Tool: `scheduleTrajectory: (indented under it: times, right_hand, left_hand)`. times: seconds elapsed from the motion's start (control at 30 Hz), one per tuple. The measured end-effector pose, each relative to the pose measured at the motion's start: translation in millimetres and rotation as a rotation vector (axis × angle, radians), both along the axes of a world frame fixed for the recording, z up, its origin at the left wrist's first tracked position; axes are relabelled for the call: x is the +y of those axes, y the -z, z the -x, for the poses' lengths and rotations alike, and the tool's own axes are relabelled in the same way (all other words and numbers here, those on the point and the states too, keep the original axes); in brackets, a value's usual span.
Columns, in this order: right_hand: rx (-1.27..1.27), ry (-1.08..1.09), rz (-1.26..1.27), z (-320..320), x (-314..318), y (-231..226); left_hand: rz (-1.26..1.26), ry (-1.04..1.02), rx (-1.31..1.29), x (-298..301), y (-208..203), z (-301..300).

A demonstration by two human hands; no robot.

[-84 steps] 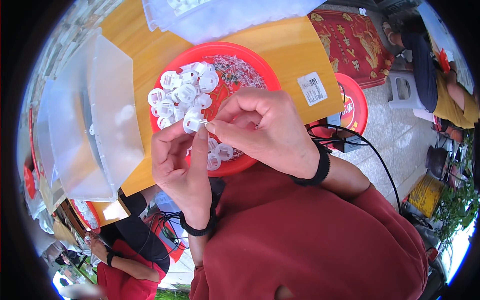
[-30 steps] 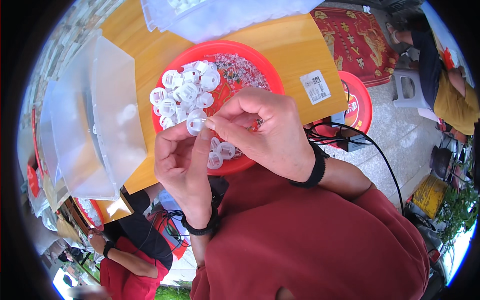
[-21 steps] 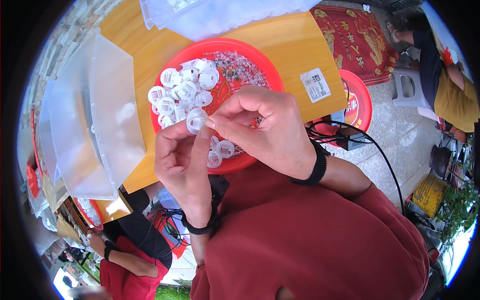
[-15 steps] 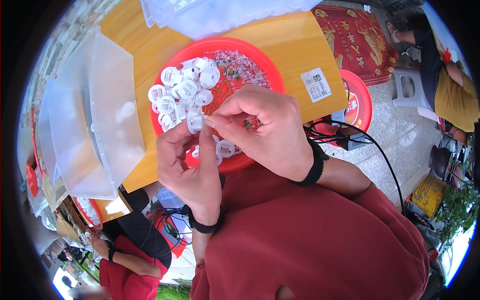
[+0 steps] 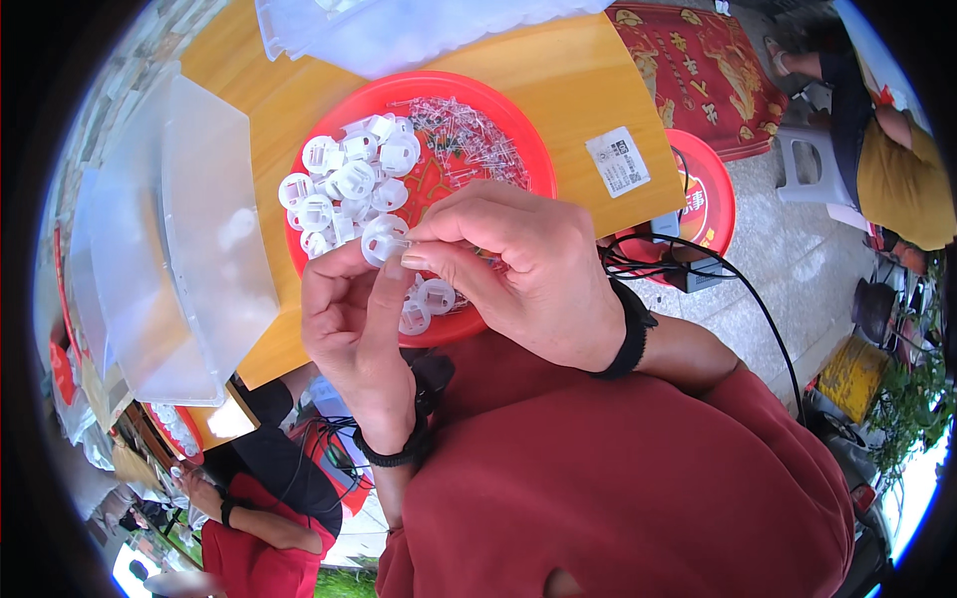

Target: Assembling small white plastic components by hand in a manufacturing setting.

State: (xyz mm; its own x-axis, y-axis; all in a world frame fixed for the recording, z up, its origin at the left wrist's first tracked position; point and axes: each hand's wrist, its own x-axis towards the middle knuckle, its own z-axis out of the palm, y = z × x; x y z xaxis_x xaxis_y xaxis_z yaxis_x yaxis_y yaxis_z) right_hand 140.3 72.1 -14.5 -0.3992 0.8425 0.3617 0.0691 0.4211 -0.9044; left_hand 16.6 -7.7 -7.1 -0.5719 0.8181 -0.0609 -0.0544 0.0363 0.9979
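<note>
Between the thumb and fingers of my left hand is a white round plastic holder, held above a red round tray. My right hand is closed in a pinch at the holder's right side, on a small clear piece that looks like an LED; the fingertips partly hide it. A heap of similar white holders fills the tray's left side. Clear LEDs with thin wire legs lie scattered at its far right. A few more holders show below my hands.
The tray stands on a wooden table. A translucent plastic bin is at the left, another bin at the far edge. A paper label and black cables are at the right. A co-worker in red sits lower left.
The holder has tilted a little, so its round face shows more. Both hands remain together over the tray; the whole view has shifted slightly.
</note>
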Motion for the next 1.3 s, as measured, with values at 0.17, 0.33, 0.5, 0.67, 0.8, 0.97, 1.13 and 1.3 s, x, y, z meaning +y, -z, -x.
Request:
scheduleTrajectory:
  times: [0.17,0.33,0.5,0.67,0.8,0.97,1.13,1.3]
  right_hand:
    - [-0.079,0.013,-0.062,-2.8,-2.0,-6.5]
    - [-0.06,-0.019,0.054,-5.5,0.4,-7.3]
    - [-0.066,-0.038,0.079,-5.1,1.7,-6.1]
    - [-0.02,0.035,-0.018,0.3,1.0,3.6]
    - [-0.018,0.122,-0.292,5.1,1.3,9.3]
    - [-0.188,0.056,-0.307,-4.8,-0.7,-3.2]
    - [-0.22,0.045,-0.336,-6.2,1.8,-5.9]
    - [-0.254,0.064,-0.387,-9.7,3.9,-4.2]
  left_hand:
    - [0.01,-0.008,-0.045,0.5,-1.5,-0.5]
    - [0.014,-0.002,-0.063,1.5,-0.9,-1.7]
    - [-0.011,-0.022,-0.034,0.4,2.2,-1.9]
    - [-0.02,-0.03,0.052,1.1,1.1,-3.5]
    - [0.008,-0.018,0.005,2.7,-1.1,-1.5]
    - [0.033,0.009,-0.181,1.8,0.2,3.6]
    - [0.04,0.058,-0.179,0.2,4.3,8.3]
    - [0.063,0.08,-0.154,2.2,3.0,5.9]
